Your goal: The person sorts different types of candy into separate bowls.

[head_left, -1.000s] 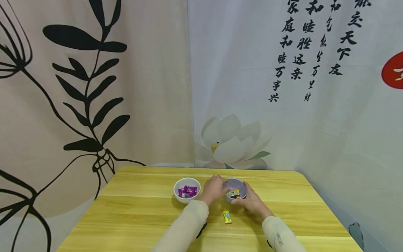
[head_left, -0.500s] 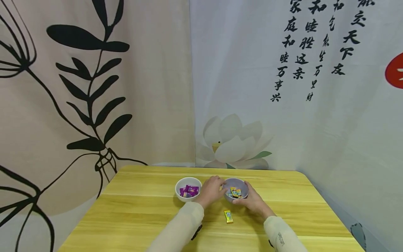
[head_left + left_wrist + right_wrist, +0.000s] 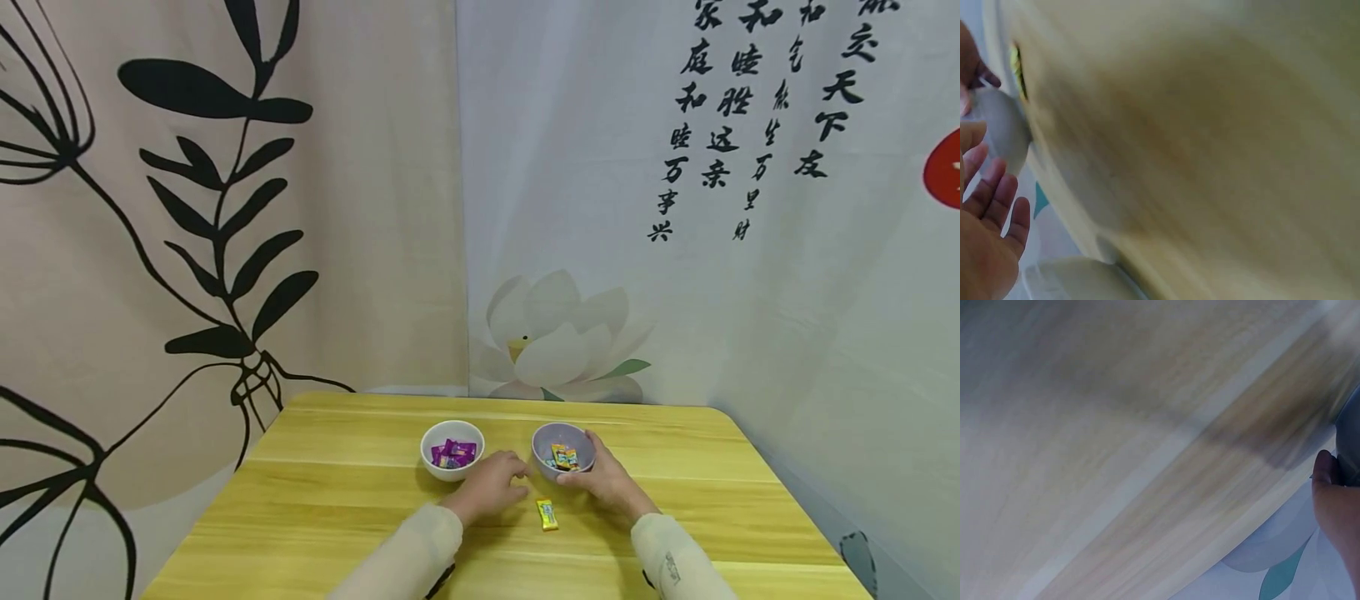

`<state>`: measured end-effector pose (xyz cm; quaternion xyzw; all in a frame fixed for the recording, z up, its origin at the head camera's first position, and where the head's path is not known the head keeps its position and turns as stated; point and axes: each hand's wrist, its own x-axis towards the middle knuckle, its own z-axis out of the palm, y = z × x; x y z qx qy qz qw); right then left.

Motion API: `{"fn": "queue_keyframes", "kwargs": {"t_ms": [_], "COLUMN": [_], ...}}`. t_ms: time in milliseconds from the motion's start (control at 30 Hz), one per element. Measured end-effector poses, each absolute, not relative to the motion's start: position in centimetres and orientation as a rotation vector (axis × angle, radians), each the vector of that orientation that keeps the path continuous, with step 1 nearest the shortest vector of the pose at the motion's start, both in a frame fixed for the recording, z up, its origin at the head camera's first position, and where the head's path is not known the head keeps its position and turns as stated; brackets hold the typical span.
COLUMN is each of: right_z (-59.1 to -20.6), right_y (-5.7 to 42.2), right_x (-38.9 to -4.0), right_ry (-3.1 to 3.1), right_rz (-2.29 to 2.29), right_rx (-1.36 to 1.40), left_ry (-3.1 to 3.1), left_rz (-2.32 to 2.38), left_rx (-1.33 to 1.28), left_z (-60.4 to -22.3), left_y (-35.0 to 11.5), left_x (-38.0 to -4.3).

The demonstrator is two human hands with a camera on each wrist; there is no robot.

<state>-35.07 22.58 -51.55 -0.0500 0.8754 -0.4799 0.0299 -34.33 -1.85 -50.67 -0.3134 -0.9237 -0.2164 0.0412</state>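
My right hand point(image 3: 609, 481) grips the near right side of a lavender bowl point(image 3: 551, 435), thumb in front and fingers around the far side. Several yellow and light-coloured wrapped candies point(image 3: 564, 457) lie inside it. My left hand point(image 3: 489, 485) hovers between that bowl and the yellow candy, its fingers loosely bent around nothing, as the left wrist view also shows point(image 3: 988, 231). On the table just in front of the lavender bowl lies one yellow wrapped candy point(image 3: 547, 514). In the right wrist view, only the thumb side of the right hand point(image 3: 1338, 506) and part of the bowl point(image 3: 1350, 440) show.
A white bowl point(image 3: 431, 437) with several purple wrapped candies point(image 3: 454, 453) stands left of the lavender bowl, close to the left hand. All of this is on a wooden table point(image 3: 337, 483). Behind the table's back edge hangs a printed cloth point(image 3: 375, 208).
My left hand has left the lavender bowl's rim and drawn back toward me and to the left. The right hand keeps its grip. Bowls and the lone candy stay put on the table.
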Motion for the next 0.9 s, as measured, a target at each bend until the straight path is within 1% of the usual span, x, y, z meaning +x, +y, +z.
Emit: {"fn": "queue_keyframes", "kwargs": {"t_ms": [333,667,800,900], "right_z": [-51.7,-51.7,-51.6,-51.5], "right_y": [22.7,22.6,22.5,22.5], "right_x": [-35.2,-35.0,-34.9,-34.9], "right_ry": [2.691,2.706,2.701,2.698], "right_rz": [-1.487,-1.485,-1.492,-1.491], "right_rx": [-0.143,-0.163,-0.159,-0.152], "left_ry": [-2.766,-2.767,-2.719,-2.698], "left_rz": [-0.555,-0.392,-0.281,-0.29], "left_rx": [-1.181,-1.25,-1.297,-1.311], "left_z": [-52.6,-52.7,-52.7,-52.7], "left_y": [-1.3,-0.6,-0.8,-1.1], "left_x": [-34.3,-33.9,-33.6,-33.3]}}
